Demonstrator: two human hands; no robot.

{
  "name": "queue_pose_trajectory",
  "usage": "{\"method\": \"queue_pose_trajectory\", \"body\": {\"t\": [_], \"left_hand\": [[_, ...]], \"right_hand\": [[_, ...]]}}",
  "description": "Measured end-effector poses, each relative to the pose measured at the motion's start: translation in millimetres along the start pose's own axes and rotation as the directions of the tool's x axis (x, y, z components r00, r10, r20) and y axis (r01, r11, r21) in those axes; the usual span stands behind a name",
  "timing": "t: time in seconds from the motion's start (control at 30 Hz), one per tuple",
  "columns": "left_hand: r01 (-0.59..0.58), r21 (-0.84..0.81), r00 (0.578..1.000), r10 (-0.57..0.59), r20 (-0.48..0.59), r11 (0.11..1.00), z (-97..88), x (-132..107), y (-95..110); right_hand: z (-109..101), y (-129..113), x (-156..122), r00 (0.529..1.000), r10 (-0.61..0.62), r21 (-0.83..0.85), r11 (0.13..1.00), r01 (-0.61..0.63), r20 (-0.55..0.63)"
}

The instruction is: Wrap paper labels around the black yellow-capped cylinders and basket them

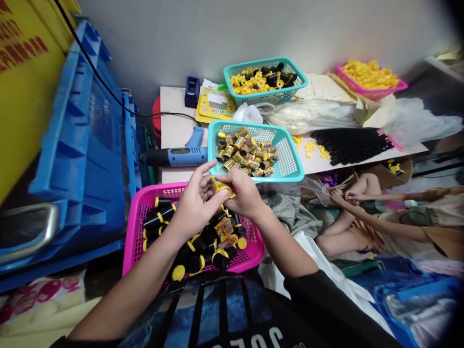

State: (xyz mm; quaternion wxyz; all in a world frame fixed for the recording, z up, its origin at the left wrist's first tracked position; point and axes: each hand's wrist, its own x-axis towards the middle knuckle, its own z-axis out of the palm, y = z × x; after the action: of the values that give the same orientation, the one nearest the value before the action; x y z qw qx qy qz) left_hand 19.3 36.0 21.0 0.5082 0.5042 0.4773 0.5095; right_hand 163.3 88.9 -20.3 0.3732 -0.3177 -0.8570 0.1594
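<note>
My left hand (194, 200) and my right hand (245, 193) meet above a pink basket (136, 227), both pinching one small yellow-labelled roll (221, 187) between their fingertips. The pink basket on my lap holds several black tubes with yellow caps (195, 251) and a few yellow stickers. Just beyond my hands a teal basket (290, 166) on the table edge holds several finished yellow-labelled rolls (244, 152).
A blue heat gun (181, 154) lies on the white table. Further back stand a teal basket of yellow rings and black tubes (264, 79), a pink tray of yellow rings (369, 77), plastic bags and black strips (350, 145). Blue crates (83, 145) stand left. Another person's limbs (362, 212) are on the right.
</note>
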Motion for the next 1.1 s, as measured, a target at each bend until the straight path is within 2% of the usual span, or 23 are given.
{"method": "queue_pose_trajectory", "body": {"t": [0.17, 0.27, 0.33, 0.4, 0.47, 0.5, 0.53, 0.57, 0.63, 0.67, 0.73, 0.83, 0.87, 0.93, 0.97, 1.03, 1.1], "left_hand": [[-0.017, 0.029, 0.999, 0.018, -0.030, 0.999, -1.9, 10.0, 3.1], [-0.027, -0.039, 1.000, 0.027, -0.008, 0.999, -5.5, 20.5, 1.8], [-0.069, 0.001, 0.998, 0.069, -0.012, 0.998, -12.9, 24.9, -0.4], [-0.091, 0.149, 0.996, 0.092, -0.002, 0.985, -25.8, 24.1, -5.7], [-0.054, 0.384, 0.999, 0.048, 0.025, 0.922, -43.7, 17.4, -15.9], [-0.024, 0.503, 1.000, 0.016, 0.020, 0.864, -53.7, 12.3, -22.8], [-0.011, 0.604, 1.000, -0.005, 0.025, 0.797, -63.5, 6.4, -30.4], [-0.018, 0.681, 0.998, -0.033, 0.061, 0.732, -72.5, 0.1, -38.2], [-0.043, 0.778, 0.981, -0.120, 0.150, 0.626, -85.3, -12.5, -51.8], [-0.064, 0.805, 0.972, -0.145, 0.184, 0.590, -87.8, -18.1, -56.7], [-0.139, 0.828, 0.953, -0.155, 0.262, 0.544, -83.0, -27.1, -62.0], [-0.274, 0.830, 0.904, -0.164, 0.395, 0.486, -53.6, -34.5, -63.4], [-0.285, 0.856, 0.897, -0.195, 0.396, 0.431, -40.3, -35.9, -63.9], [-0.236, 0.929, 0.909, -0.272, 0.315, 0.286, -14.3, -37.6, -67.1], [-0.217, 0.943, 0.917, -0.277, 0.285, 0.253, -3.5, -38.1, -69.9], [-0.196, 0.948, 0.925, -0.274, 0.264, 0.251, 10.4, -38.5, -77.6], [-0.173, 0.935, 0.923, -0.280, 0.264, 0.309, 13.1, -38.1, -85.5]], "right_hand": [[-6.0, -3.0, 8.2, 1.000, -0.031, -0.028, 0.999, 0.031, 0.004], [-28.0, 12.5, 25.3, 1.000, -0.003, -0.160, 0.987, -0.001, -0.022], [-48.3, 29.2, 36.6, 0.990, 0.063, -0.289, 0.952, -0.098, -0.129], [-63.5, 41.9, 39.6, 0.967, 0.155, -0.382, 0.896, -0.224, -0.205], [-64.2, 43.3, 29.2, 0.929, 0.325, -0.423, 0.827, -0.370, -0.178], [-57.7, 39.4, 18.9, 0.893, 0.436, -0.426, 0.790, -0.441, -0.117], [-47.0, 33.2, 6.0, 0.835, 0.551, -0.420, 0.756, -0.502, -0.007], [-33.3, 25.7, -8.6, 0.751, 0.644, -0.419, 0.728, -0.543, 0.145], [-2.1, 11.0, -37.9, 0.581, 0.727, -0.422, 0.686, -0.593, 0.365], [12.6, 5.7, -50.5, 0.531, 0.737, -0.404, 0.674, -0.618, 0.419], [35.1, 1.0, -68.3, 0.522, 0.729, -0.312, 0.671, -0.673, 0.443], [48.0, 5.0, -77.3, 0.540, 0.740, -0.157, 0.636, -0.755, 0.402], [48.1, 7.1, -77.2, 0.531, 0.748, -0.132, 0.620, -0.774, 0.398], [46.0, 10.1, -75.6, 0.502, 0.757, -0.135, 0.598, -0.790, 0.419], [44.8, 10.9, -74.9, 0.486, 0.757, -0.152, 0.594, -0.790, 0.437], [43.6, 11.9, -75.4, 0.471, 0.750, -0.164, 0.596, -0.786, 0.465], [43.6, 13.7, -78.8, 0.487, 0.744, -0.099, 0.587, -0.804, 0.457]]}}
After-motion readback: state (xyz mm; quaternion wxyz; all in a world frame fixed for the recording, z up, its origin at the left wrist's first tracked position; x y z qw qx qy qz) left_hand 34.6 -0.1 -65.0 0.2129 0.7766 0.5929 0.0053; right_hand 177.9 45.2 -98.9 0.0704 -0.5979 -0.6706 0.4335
